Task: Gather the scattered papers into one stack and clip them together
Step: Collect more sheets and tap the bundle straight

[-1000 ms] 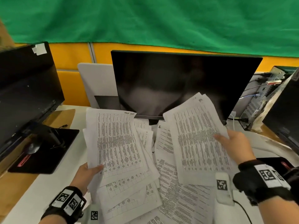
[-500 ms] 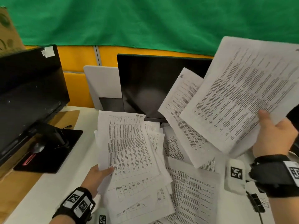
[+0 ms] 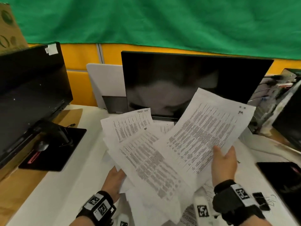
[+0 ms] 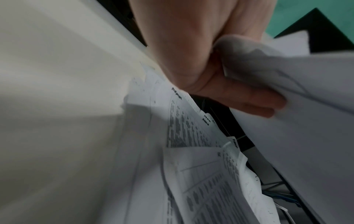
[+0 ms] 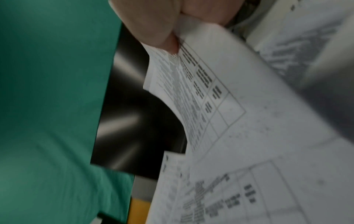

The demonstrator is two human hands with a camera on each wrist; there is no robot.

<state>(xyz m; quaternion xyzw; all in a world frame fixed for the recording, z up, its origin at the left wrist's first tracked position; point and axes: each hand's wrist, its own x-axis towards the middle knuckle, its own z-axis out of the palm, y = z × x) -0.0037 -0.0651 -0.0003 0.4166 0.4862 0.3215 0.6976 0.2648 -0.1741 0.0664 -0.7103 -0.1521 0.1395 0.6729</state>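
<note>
White printed sheets, fanned and uneven, fill the desk [image 3: 53, 190] in front of the dark monitor [image 3: 187, 82]. The left hand [image 3: 114, 180] grips its bundle of papers [image 3: 146, 157] by the lower corner, lifted off the sheets lying beneath. The right hand [image 3: 225, 162] pinches a sheaf [image 3: 210, 128] which, held high half a second ago, now overlaps the left bundle, so the two handfuls are merging. A black binder clip [image 3: 260, 200] waits at far right, near the wrist; squaring likely comes next.
</note>
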